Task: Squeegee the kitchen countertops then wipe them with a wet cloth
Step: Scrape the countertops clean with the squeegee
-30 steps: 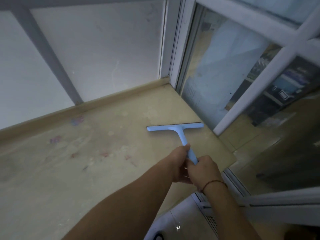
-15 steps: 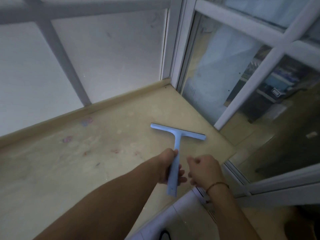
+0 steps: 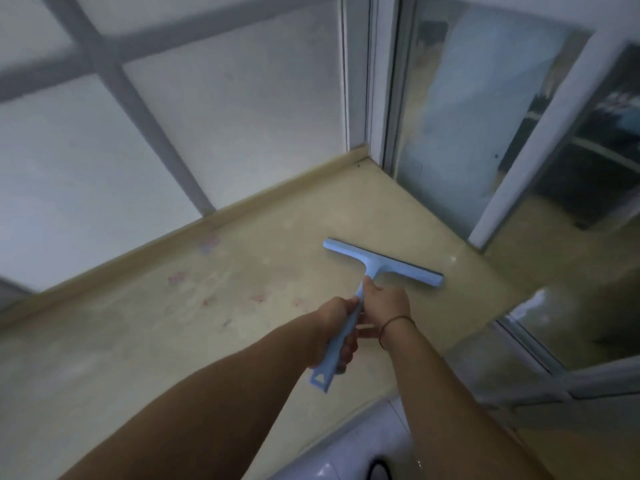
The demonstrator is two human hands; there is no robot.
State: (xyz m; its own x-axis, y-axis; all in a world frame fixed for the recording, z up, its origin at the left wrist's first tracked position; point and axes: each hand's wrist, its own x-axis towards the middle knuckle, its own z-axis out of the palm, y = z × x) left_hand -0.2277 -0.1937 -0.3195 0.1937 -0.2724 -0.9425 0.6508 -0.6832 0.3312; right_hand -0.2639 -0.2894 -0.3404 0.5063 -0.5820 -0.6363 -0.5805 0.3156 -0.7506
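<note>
Both hands are on the blue squeegee, which lies blade-down on the beige countertop near the corner where the frosted window meets the glass door. The left hand is wrapped round the lower part of the handle, fingers curled under it, with the handle's end poking out below the palm; the right hand grips the handle higher up, close to where it joins the blade, a thin bracelet on that wrist. The blade sits at a slant, its right end close to the counter's edge by the door. Off to the left the surface carries reddish smudges and pale streaks, so most of the squeegeeing looks still to do, and no cloth is in sight. To do this stroke well I'd say keep the blade flat along its whole length with even downward pressure, pull in one steady line toward the front edge, and overlap the next pass leftward over those marks rather than lifting midway
</note>
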